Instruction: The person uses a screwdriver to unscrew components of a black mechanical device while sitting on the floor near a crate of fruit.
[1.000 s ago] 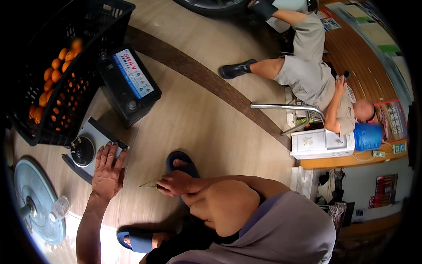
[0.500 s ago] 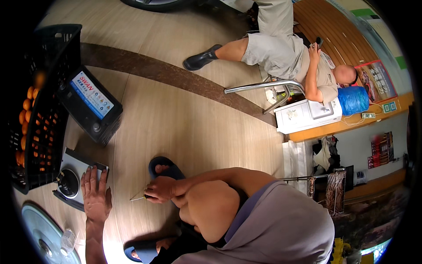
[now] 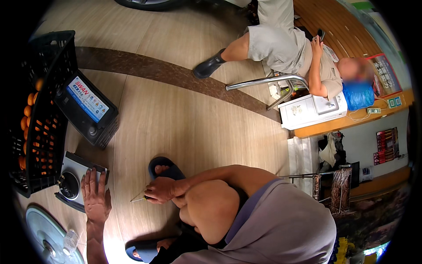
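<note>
Left hand (image 3: 96,200) is lying palm down with fingers stretched out over the right part of a silver box (image 3: 78,166); its grip is released, not closing on anything. Silver box is sitting on the floor (image 3: 176,119) at the left, just below a black battery (image 3: 79,115) and beside a black crate (image 3: 67,55); a black round part (image 3: 69,185) is showing on its top, left of the fingers.

Right hand (image 3: 160,190) is clenching a thin tool (image 3: 138,200) near the slippered foot; grip is grasping the handle end, metal shaft is pointing left toward the left hand, well apart from the silver box. Exact kind of tool: can't tell, most of the handle is hiding in the fist.

Crate is holding orange fruit (image 3: 29,110). Battery is standing near the crate, label facing up. Lower left, a round grey-green base (image 3: 37,220) is lying on the floor, with a clear bottle (image 3: 70,241) on or just beside it, can't tell which.

Upper right, another person (image 3: 274,48) is holding a dark handheld thing (image 3: 320,33) near a bent metal rail (image 3: 255,83) and a white box-shaped unit (image 3: 294,112). Dark tire (image 3: 149,5) is showing at the top edge.
</note>
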Motion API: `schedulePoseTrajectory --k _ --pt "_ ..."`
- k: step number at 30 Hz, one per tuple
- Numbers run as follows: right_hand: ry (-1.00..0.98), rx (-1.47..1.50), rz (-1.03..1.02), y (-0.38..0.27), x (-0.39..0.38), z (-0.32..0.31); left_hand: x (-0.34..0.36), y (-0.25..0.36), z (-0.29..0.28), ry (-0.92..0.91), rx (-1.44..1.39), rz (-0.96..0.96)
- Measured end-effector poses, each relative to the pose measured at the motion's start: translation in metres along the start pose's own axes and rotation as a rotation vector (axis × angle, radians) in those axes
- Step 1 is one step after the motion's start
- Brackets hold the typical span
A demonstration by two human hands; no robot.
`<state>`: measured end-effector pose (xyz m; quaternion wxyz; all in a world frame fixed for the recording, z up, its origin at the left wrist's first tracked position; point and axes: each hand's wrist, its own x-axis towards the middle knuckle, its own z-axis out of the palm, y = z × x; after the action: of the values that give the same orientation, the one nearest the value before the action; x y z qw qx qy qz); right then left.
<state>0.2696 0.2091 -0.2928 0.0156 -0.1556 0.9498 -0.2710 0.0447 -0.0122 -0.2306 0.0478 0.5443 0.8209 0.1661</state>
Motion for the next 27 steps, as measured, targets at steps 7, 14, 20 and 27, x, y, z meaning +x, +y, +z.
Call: schedulePoseTrajectory --k 7,14,20,27 --pt "0.004 0.006 -0.018 0.001 0.001 -0.003 0.002 0.0 -0.001 0.008 0.01 0.01" --pt "-0.039 0.008 0.017 -0.006 0.004 -0.01 -0.001 -0.001 -0.001 -0.003 0.032 0.009" --pt "-0.039 0.006 0.008 -0.005 0.005 -0.007 -0.003 -0.001 -0.002 0.005 0.035 0.002" --pt "-0.063 -0.021 0.015 -0.002 0.003 -0.005 -0.001 0.0 -0.002 -0.017 0.02 -0.011"
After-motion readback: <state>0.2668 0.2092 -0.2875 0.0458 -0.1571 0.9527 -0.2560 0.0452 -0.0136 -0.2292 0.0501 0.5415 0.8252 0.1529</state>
